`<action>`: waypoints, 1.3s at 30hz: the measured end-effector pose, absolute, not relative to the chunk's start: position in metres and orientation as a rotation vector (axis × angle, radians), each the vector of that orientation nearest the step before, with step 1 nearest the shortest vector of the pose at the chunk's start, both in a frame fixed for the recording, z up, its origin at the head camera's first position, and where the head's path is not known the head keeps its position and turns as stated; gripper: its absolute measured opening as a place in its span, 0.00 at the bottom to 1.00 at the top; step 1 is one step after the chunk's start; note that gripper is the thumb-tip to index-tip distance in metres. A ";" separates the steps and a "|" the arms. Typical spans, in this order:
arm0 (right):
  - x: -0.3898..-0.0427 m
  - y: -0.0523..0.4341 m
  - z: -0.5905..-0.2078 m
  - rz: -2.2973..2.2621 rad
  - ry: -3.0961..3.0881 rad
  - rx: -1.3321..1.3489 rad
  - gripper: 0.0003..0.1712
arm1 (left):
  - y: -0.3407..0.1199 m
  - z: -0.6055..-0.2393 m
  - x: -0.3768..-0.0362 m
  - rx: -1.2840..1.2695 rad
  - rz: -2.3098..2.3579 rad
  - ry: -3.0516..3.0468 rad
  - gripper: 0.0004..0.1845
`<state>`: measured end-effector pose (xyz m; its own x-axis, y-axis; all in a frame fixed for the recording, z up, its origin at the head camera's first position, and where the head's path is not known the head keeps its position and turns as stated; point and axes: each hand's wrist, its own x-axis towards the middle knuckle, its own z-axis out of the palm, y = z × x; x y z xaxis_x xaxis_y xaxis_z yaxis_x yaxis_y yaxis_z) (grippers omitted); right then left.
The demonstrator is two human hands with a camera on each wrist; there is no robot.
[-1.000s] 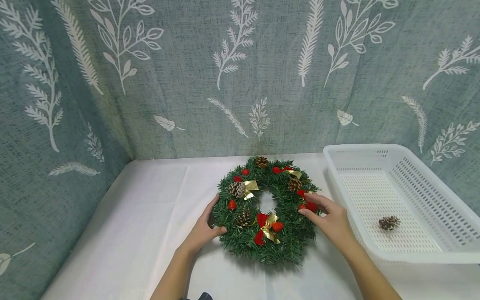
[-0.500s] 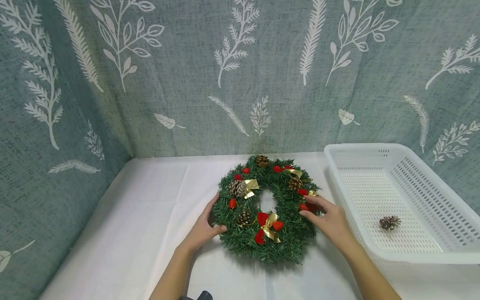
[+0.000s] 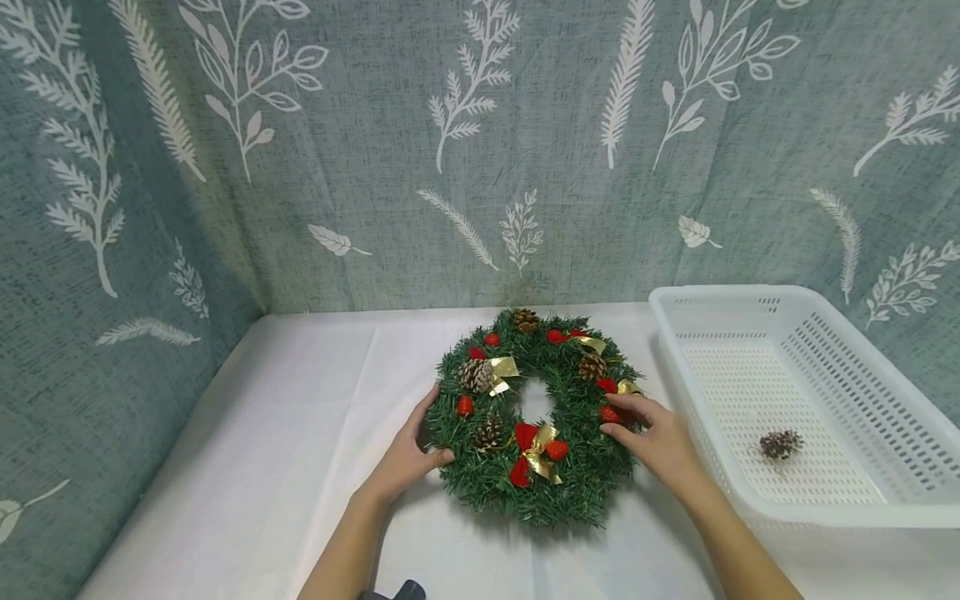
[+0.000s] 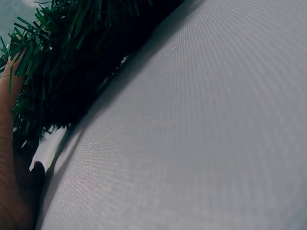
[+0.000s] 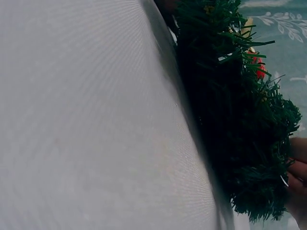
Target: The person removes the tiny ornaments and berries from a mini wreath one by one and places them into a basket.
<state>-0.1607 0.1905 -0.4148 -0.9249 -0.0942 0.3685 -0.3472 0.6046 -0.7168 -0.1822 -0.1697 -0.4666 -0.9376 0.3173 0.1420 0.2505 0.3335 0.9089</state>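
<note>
Both forearms come up from the bottom edge in the head view and angle in toward the wreath (image 3: 536, 417), one on each side. The left hand (image 3: 411, 454) cups the wreath's left rim: fingers straight and close together along the outer edge, thumb lying on the needles lower down. The right hand (image 3: 654, 433) sits on the right side, thumb and forefinger closing on a red berry (image 3: 609, 413) there, the other fingers loosely curled behind; whether the berry is truly pinched or only touched is hard to say at this size.

The wreath lies flat on the white cloth (image 3: 300, 417), mid-table, just left of the basket (image 3: 817, 417). It is a green needle ring dotted with red berries, gold bows and pine cones, with a red-and-gold bow (image 3: 536, 454) at the near side.

One loose cone (image 3: 780, 443) lies in the basket.

The wrist views give little. The left one shows dark needles (image 4: 62, 62) against cloth and only a sliver of palm at the frame edge. The right one shows the wreath's side (image 5: 235, 120), mostly in shadow, with fingertips (image 5: 297, 172) cut off at the right edge.
</note>
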 end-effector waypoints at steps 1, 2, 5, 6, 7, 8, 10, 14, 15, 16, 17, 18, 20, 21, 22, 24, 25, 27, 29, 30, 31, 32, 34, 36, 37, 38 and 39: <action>-0.161 0.191 -0.415 1.227 -2.536 0.359 0.22 | -0.170 -0.467 -0.182 0.539 1.699 2.514 0.57; -0.161 0.191 -0.416 1.228 -2.530 0.360 0.22 | -0.169 -0.467 -0.182 0.540 1.703 2.511 0.57; -0.162 0.191 -0.417 1.224 -2.527 0.366 0.22 | -0.170 -0.467 -0.183 0.545 1.711 2.507 0.57; -0.162 0.192 -0.418 1.222 -2.526 0.369 0.22 | -0.170 -0.467 -0.183 0.549 1.711 2.509 0.57; -0.163 0.192 -0.418 1.219 -2.528 0.368 0.22 | -0.170 -0.467 -0.183 0.553 1.710 2.512 0.57; -0.163 0.192 -0.418 1.213 -2.534 0.366 0.22 | -0.170 -0.467 -0.183 0.554 1.712 2.511 0.57; -0.163 0.192 -0.419 1.198 -2.547 0.361 0.21 | -0.170 -0.467 -0.183 0.553 1.710 2.517 0.57; -0.164 0.193 -0.420 1.180 -2.563 0.359 0.21 | -0.169 -0.467 -0.182 0.556 1.707 2.523 0.56; -0.164 0.193 -0.420 1.180 -2.564 0.358 0.21 | -0.169 -0.467 -0.182 0.556 1.705 2.527 0.57; -0.164 0.193 -0.420 1.182 -2.564 0.358 0.20 | -0.169 -0.467 -0.182 0.560 1.704 2.530 0.57; -0.164 0.193 -0.420 1.183 -2.565 0.356 0.20 | -0.169 -0.467 -0.182 0.563 1.706 2.528 0.57; -0.164 0.193 -0.420 1.184 -2.567 0.353 0.20 | -0.169 -0.467 -0.183 0.565 1.709 2.527 0.57; -0.164 0.193 -0.420 1.187 -2.573 0.342 0.19 | -0.169 -0.467 -0.183 0.566 1.710 2.526 0.57; -0.164 0.193 -0.420 1.187 -2.577 0.336 0.19 | -0.169 -0.467 -0.183 0.564 1.714 2.522 0.57; -0.164 0.193 -0.420 1.188 -2.578 0.332 0.18 | -0.169 -0.466 -0.183 0.564 1.714 2.521 0.57; -0.164 0.192 -0.420 1.190 -2.581 0.322 0.18 | -0.169 -0.467 -0.183 0.562 1.714 2.518 0.57; -0.164 0.192 -0.420 1.190 -2.578 0.316 0.18 | -0.169 -0.466 -0.183 0.563 1.712 2.518 0.57; -0.164 0.192 -0.419 1.191 -2.570 0.310 0.18 | -0.169 -0.467 -0.184 0.562 1.707 2.520 0.57; -0.163 0.192 -0.418 1.190 -2.559 0.305 0.17 | -0.169 -0.467 -0.184 0.563 1.699 2.523 0.57; -0.163 0.192 -0.418 1.192 -2.553 0.301 0.17 | -0.169 -0.467 -0.184 0.560 1.696 2.523 0.57; -0.162 0.192 -0.417 1.192 -2.549 0.297 0.17 | -0.169 -0.467 -0.184 0.555 1.694 2.522 0.57; -0.162 0.192 -0.417 1.193 -2.545 0.295 0.17 | -0.169 -0.467 -0.184 0.553 1.692 2.523 0.57; -0.161 0.192 -0.416 1.196 -2.543 0.284 0.17 | -0.168 -0.466 -0.184 0.546 1.691 2.521 0.57; -0.160 0.192 -0.415 1.198 -2.546 0.275 0.17 | -0.168 -0.466 -0.184 0.539 1.691 2.520 0.57; -0.160 0.192 -0.414 1.201 -2.546 0.273 0.17 | -0.168 -0.466 -0.183 0.537 1.691 2.521 0.57; -0.160 0.192 -0.413 1.210 -2.542 0.273 0.17 | -0.169 -0.466 -0.183 0.536 1.691 2.524 0.57; -0.160 0.192 -0.411 1.218 -2.539 0.275 0.17 | -0.169 -0.466 -0.183 0.533 1.693 2.524 0.57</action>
<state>-0.1597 0.1923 -0.4113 -0.9332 -0.0379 0.3573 -0.3024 0.6197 -0.7242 -0.1834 -0.1688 -0.4658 -0.9387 0.3132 0.1439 0.2519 0.3386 0.9066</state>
